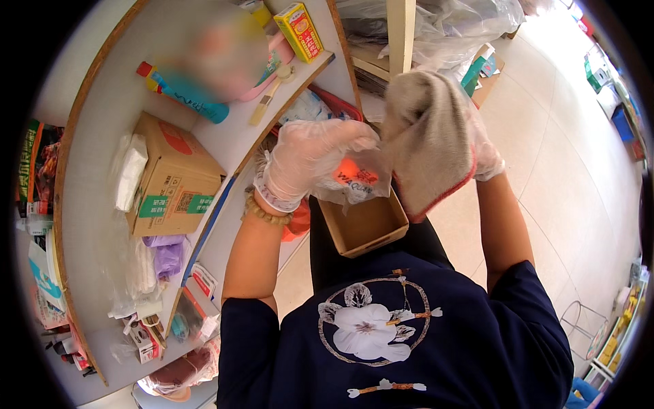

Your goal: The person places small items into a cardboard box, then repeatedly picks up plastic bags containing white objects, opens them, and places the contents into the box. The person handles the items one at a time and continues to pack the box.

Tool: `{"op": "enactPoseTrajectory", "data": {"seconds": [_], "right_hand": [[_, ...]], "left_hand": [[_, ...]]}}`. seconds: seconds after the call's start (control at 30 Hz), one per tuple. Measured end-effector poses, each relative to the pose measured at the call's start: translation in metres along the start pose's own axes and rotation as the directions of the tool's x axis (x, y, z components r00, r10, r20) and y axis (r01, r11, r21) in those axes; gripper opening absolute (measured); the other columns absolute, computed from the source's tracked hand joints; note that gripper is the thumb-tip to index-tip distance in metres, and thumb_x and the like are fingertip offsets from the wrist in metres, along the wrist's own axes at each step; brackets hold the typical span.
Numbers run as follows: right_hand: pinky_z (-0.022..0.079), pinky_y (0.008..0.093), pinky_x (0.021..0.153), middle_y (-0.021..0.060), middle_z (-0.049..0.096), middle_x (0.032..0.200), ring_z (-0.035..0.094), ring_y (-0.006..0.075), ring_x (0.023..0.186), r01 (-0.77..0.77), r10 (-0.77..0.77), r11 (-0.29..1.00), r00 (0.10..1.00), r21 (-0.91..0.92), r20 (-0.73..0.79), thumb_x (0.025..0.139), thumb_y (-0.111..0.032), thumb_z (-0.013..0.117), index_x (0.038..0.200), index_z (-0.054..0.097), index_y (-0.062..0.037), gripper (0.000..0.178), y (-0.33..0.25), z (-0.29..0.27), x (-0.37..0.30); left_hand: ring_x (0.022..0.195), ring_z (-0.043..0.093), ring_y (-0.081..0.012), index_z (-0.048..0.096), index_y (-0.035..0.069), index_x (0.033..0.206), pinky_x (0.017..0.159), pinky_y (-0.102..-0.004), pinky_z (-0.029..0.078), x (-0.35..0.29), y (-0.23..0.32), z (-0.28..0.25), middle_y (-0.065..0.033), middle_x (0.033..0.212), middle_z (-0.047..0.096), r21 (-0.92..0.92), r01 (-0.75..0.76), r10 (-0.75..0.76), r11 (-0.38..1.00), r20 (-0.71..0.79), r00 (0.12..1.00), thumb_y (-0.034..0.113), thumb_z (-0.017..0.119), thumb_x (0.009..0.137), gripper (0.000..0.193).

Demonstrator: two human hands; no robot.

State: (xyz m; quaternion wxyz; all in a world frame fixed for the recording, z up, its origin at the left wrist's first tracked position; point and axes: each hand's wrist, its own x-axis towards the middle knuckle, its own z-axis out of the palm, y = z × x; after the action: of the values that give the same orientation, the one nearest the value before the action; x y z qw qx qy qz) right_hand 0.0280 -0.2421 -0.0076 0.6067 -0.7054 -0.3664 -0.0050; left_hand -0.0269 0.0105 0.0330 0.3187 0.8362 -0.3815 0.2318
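My left hand [303, 157], in a clear plastic glove and with a beaded bracelet on the wrist, is closed on a small clear plastic bag [361, 178] with orange and dark print. To its right hangs a grey-beige cloth [426, 136] with a red edge. My right hand [487, 153], also gloved, grips that cloth from its right side; its fingers are partly hidden behind the fabric. Just beneath the bag and the cloth is an open cardboard box [368, 238], low against my body. The part of its inside that shows is bare brown.
Left of me stands a white shelf unit [88, 204] with a taped carton [174, 177], a purple plastic bundle [168, 259], a blue bottle [191, 99], a brush [269, 99] and a yellow box [298, 33]. A wire stand [582, 327] rests on the tiled floor [538, 136] at right.
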Motion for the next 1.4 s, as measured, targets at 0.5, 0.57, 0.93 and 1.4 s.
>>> {"op": "enactPoseTrajectory", "data": {"seconds": [0.5,0.57,0.93,1.4], "right_hand": [[0.047,0.0262,0.078,0.0018,0.063,0.089,0.053,0.0074,0.084,-0.359,0.354,0.933,0.915,-0.010,0.193,0.076,-0.022,0.076,0.103,0.063,-0.0048,0.034,-0.031,0.048,0.022],[0.047,0.0261,0.079,0.0021,0.063,0.090,0.054,0.0080,0.084,-0.350,0.352,0.936,0.917,-0.042,0.188,0.076,-0.023,0.076,0.102,0.064,-0.0051,0.034,-0.030,0.042,0.019],[0.044,0.0251,0.086,0.0012,0.062,0.101,0.055,0.0098,0.094,-0.303,0.318,0.902,0.948,0.308,0.002,0.080,-0.014,0.071,0.110,0.060,-0.0070,0.032,-0.010,0.026,0.005],[0.047,0.0277,0.079,0.0048,0.061,0.093,0.057,0.0113,0.086,-0.163,0.166,0.986,0.973,0.032,-0.158,0.089,-0.013,0.059,0.108,0.059,-0.0039,0.021,-0.011,0.036,0.014]], "left_hand": [[0.061,0.063,-0.0245,0.060,0.012,0.087,0.052,-0.0318,0.049,0.009,0.005,-0.001,-0.0031,0.071,0.065,0.298,0.064,-0.054,0.952,-0.043,0.998,0.016,0.065,0.081,0.009],[0.062,0.063,-0.0237,0.060,0.012,0.087,0.054,-0.0309,0.050,0.007,0.002,-0.006,-0.0024,0.073,0.066,0.230,0.120,-0.103,0.966,-0.084,0.991,0.013,0.064,0.082,0.006],[0.065,0.061,-0.0205,0.064,0.005,0.085,0.062,-0.0272,0.049,-0.013,-0.004,-0.013,-0.0067,0.076,0.067,-0.274,0.544,-0.580,0.793,-0.068,0.812,0.012,0.064,0.082,0.007],[0.074,0.058,-0.0266,0.056,0.005,0.088,0.066,-0.0335,0.046,0.023,0.009,0.020,-0.0099,0.079,0.058,-0.056,0.352,-0.351,0.934,0.022,0.936,0.017,0.060,0.088,0.013]]}}
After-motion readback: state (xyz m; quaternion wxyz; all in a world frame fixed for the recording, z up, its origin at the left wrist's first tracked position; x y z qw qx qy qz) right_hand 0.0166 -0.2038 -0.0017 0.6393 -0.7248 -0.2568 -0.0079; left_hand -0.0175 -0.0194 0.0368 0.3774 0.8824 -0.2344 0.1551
